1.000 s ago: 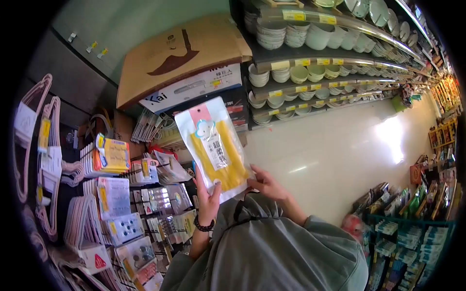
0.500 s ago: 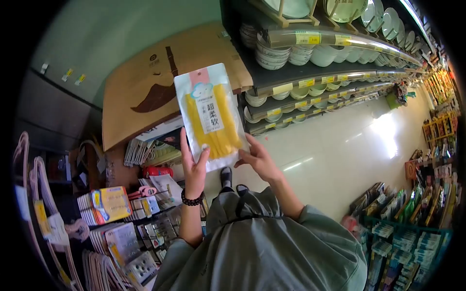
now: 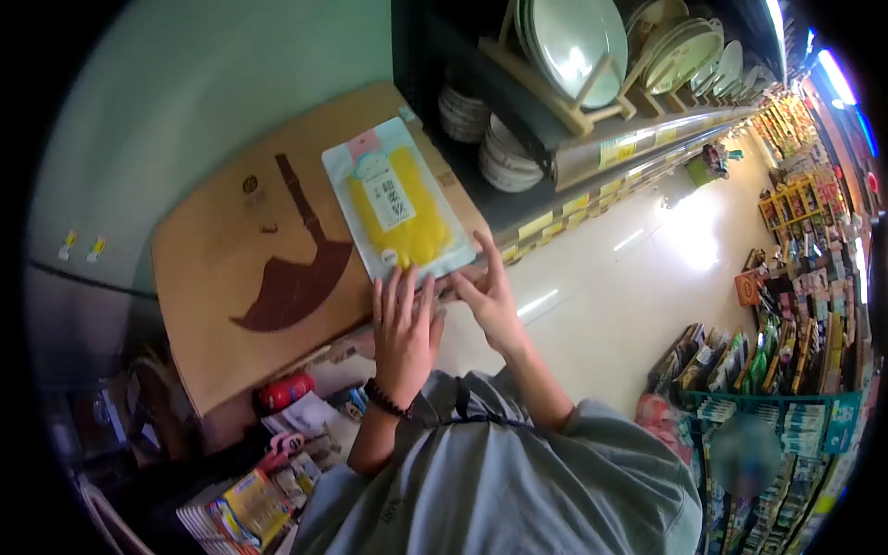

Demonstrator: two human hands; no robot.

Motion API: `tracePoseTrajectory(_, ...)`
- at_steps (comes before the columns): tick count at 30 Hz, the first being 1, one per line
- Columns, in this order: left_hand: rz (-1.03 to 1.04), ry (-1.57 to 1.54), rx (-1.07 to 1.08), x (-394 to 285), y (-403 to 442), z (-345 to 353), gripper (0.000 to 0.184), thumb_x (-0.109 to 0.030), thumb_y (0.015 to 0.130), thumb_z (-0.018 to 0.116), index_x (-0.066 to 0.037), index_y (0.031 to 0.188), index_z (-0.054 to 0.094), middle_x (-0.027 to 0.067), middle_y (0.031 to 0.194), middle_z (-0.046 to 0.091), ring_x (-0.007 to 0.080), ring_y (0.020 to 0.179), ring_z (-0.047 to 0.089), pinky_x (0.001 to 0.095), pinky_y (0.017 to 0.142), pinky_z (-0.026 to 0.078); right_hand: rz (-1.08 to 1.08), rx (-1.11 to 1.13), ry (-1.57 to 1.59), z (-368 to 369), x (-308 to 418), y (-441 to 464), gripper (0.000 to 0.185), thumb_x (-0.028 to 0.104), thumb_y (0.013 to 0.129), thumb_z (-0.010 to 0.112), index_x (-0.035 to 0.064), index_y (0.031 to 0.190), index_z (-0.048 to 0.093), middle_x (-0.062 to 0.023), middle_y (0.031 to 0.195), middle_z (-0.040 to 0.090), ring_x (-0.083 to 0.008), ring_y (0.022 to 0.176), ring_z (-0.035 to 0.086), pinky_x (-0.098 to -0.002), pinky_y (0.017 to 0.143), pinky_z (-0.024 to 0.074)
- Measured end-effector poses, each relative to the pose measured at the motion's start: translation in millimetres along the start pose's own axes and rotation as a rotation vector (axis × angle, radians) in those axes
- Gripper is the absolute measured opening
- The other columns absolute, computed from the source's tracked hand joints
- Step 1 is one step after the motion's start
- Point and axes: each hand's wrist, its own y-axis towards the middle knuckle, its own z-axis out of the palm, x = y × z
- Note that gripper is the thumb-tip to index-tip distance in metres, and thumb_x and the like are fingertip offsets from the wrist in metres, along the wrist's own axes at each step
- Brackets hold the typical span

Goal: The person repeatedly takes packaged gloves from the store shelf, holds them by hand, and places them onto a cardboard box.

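Packet (image 3: 421,217) on carton (image 3: 208,277), label (image 3: 388,197) "超柔软"

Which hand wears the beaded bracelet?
The left hand: a dark beaded bracelet circles its wrist. The right hand has a bare wrist.

You're in a shop, housewares aisle by the look of it. Round white ceramic plates (image 3: 578,51) stand in wooden racks; dark shelf fronts carry small yellow price labels (image 3: 618,150). Off to your right, a teal rack (image 3: 840,412) crammed with small packets. Glossy pale floor (image 3: 592,305) runs between.
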Motion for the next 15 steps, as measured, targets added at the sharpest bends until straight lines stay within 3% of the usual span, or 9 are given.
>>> tracePoseTrajectory(2, 0.029, -0.007, 0.123, 12, 10, -6, 0.057, -0.022, 0.090, 0.062, 0.001, 0.139, 0.046, 0.0221, 0.146, 0.041, 0.0415, 0.137, 0.035, 0.0622, 0.115, 0.018, -0.017, -0.043, -0.081, 6, 1, 11, 0.067, 0.003, 0.099, 0.054, 0.0101, 0.153, 0.014, -0.0098, 0.091, 0.063, -0.0150, 0.081, 0.066, -0.0290, 0.071, 0.0521)
tracePoseTrajectory(6, 0.032, 0.048, 0.195, 15, 25, -14, 0.057, -0.035, 0.092, 0.061, -0.002, 0.137, 0.050, 0.0249, 0.147, 0.039, 0.0410, 0.139, 0.033, 0.0620, 0.115, 0.017, -0.047, -0.046, -0.553, 12, 27, 25, 0.064, 0.012, 0.095, 0.060, 0.0058, 0.149, 0.025, -0.0084, 0.068, 0.056, -0.0137, 0.062, 0.055, -0.0324, 0.059, 0.0453)
tracePoseTrajectory(10, 0.073, -0.037, 0.183, 12, 30, -14, 0.053, -0.028, 0.092, 0.062, -0.006, 0.138, 0.050, 0.0202, 0.148, 0.040, 0.0414, 0.139, 0.032, 0.0615, 0.115, 0.017, -0.119, -0.125, -0.603, 4, 33, 15, 0.063, 0.015, 0.095, 0.061, 0.0056, 0.148, 0.029, -0.0095, 0.064, 0.049, -0.0180, 0.056, 0.051, -0.0355, 0.055, 0.0433)
tracePoseTrajectory(11, 0.123, -0.118, 0.137, 6, 35, -17, 0.045, -0.020, 0.090, 0.063, -0.003, 0.132, 0.055, 0.0189, 0.144, 0.046, 0.0420, 0.135, 0.037, 0.0588, 0.113, 0.024, -0.144, -0.118, -0.603, -2, 28, 7, 0.058, 0.018, 0.096, 0.060, 0.0052, 0.146, 0.033, -0.0083, 0.064, 0.050, -0.0173, 0.056, 0.050, -0.0353, 0.054, 0.0427)
tracePoseTrajectory(13, 0.256, -0.420, 0.056, -3, 41, -3, 0.035, -0.010, 0.089, 0.063, 0.000, 0.122, 0.059, 0.0194, 0.130, 0.057, 0.0404, 0.123, 0.051, 0.0517, 0.105, 0.038, 0.027, -0.109, -0.517, -13, 30, -15, 0.045, 0.022, 0.100, 0.054, 0.0030, 0.139, 0.042, -0.0122, 0.073, 0.058, -0.0191, 0.065, 0.057, -0.0356, 0.061, 0.0471)
tracePoseTrajectory(15, 0.202, -0.688, 0.207, -20, 44, 17, 0.027, -0.005, 0.089, 0.062, 0.003, 0.114, 0.062, 0.0197, 0.115, 0.064, 0.0387, 0.107, 0.060, 0.0443, 0.094, 0.048, -0.024, -0.206, -0.384, -23, 28, -39, 0.036, 0.025, 0.103, 0.047, -0.0001, 0.129, 0.052, -0.0172, 0.086, 0.065, -0.0219, 0.077, 0.062, -0.0354, 0.073, 0.0502)
